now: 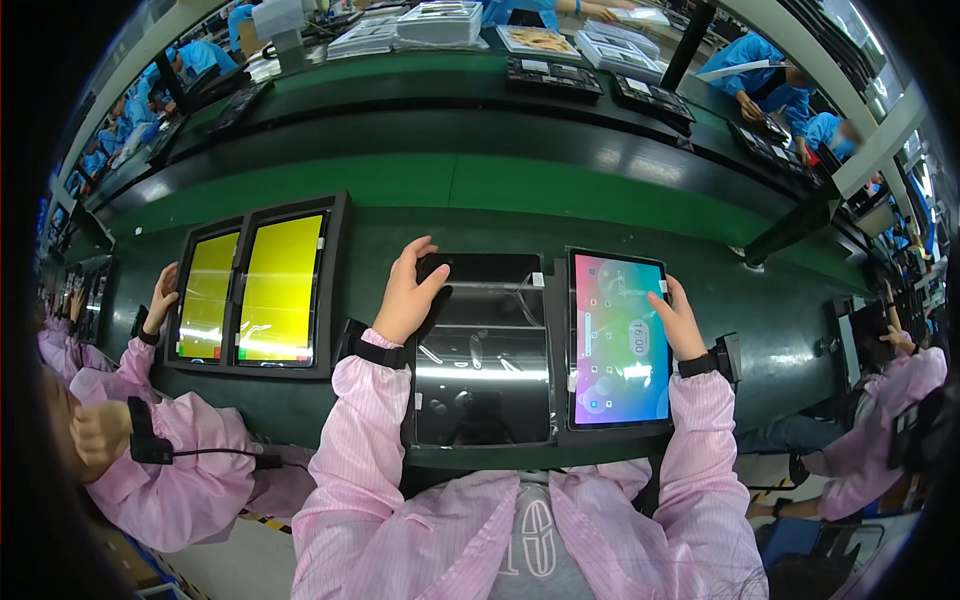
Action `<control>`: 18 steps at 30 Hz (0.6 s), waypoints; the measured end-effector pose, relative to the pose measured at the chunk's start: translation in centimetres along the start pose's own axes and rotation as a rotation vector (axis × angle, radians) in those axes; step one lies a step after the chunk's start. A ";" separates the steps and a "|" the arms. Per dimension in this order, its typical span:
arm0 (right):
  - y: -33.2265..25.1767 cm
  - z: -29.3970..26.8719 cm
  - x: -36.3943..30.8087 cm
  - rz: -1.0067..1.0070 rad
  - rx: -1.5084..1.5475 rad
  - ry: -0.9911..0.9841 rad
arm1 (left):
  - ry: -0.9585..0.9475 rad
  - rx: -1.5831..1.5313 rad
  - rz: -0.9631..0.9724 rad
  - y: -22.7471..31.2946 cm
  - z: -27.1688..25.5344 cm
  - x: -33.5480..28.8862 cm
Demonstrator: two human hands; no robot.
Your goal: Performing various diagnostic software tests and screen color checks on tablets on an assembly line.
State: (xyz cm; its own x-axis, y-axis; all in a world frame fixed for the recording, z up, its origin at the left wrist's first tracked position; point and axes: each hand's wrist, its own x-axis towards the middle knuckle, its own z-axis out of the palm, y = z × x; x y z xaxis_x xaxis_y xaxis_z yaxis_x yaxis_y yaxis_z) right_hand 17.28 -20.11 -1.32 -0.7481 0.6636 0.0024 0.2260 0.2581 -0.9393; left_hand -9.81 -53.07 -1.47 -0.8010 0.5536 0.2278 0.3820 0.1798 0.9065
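A black tray lies on the bench before me with two tablets side by side in it. The left tablet has a dark, glossy screen with reflections of lights. On the right tablet the screen is lit with a colourful home screen of small icons. My left hand grips the tray's far left corner, its thumb over the dark tablet's edge and its fingers along the rim. At the tray's right side, my right hand has its thumb over the lit screen's edge and its other fingers around the outer rim.
To the left, another tray holds two tablets with yellow screens; a co-worker's hand touches its left edge. Beyond the green bench runs a dark conveyor bearing more trays. A metal post stands at right, near another co-worker.
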 end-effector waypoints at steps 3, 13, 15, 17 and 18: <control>-0.4 0.3 0.3 0.019 0.040 -0.009 | -0.006 -0.009 0.005 0.0 -0.2 -0.1; 0.6 0.2 -0.5 0.014 0.187 -0.018 | -0.236 0.278 0.118 1.8 -1.8 -2.2; 0.9 0.3 -0.3 0.047 0.207 0.022 | -0.249 0.193 0.098 1.6 -2.2 -2.6; 1.0 0.1 -0.5 0.031 0.269 -0.017 | -0.249 0.000 0.029 1.4 -3.0 -3.5; 0.9 0.0 -0.6 0.036 0.302 -0.034 | -0.221 -0.097 0.018 1.3 -3.3 -4.1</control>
State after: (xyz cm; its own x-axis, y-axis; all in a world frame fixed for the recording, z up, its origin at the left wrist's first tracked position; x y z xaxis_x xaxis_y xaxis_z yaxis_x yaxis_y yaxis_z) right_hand 17.93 -20.23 -2.20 -0.7648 0.6431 -0.0394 0.0609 0.0112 -0.9981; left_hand -7.59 -57.77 -0.07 -0.6701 0.7225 0.1701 0.3404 0.0955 0.9354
